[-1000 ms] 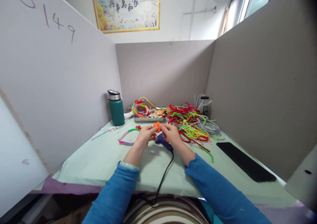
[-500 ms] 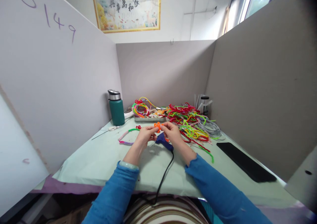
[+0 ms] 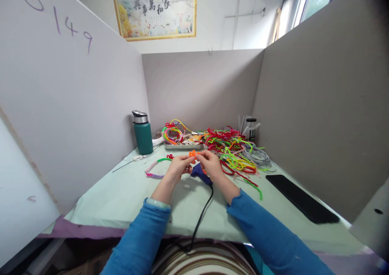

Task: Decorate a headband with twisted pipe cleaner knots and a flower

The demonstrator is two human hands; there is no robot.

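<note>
Between my two hands, above the middle of the table, is a small orange pipe-cleaner flower with looped petals. My left hand pinches its left side, and my right hand pinches the right side; the fingertips partly cover it. Just below my hands lies a blue glue gun with a black cord, its front end hidden. A curved pipe-cleaner piece in green, pink and purple, with a red looped flower at its end, rests left of my left hand.
A metal tray of small pieces stands at the back, with a colourful pipe-cleaner ring on it. A heap of pipe cleaners spreads to its right. A green bottle stands back left; a black flat object lies at right.
My hands and the orange flower stay in nearly the same place. Only slight finger movement shows, with the flower's petals a little lower on view.
</note>
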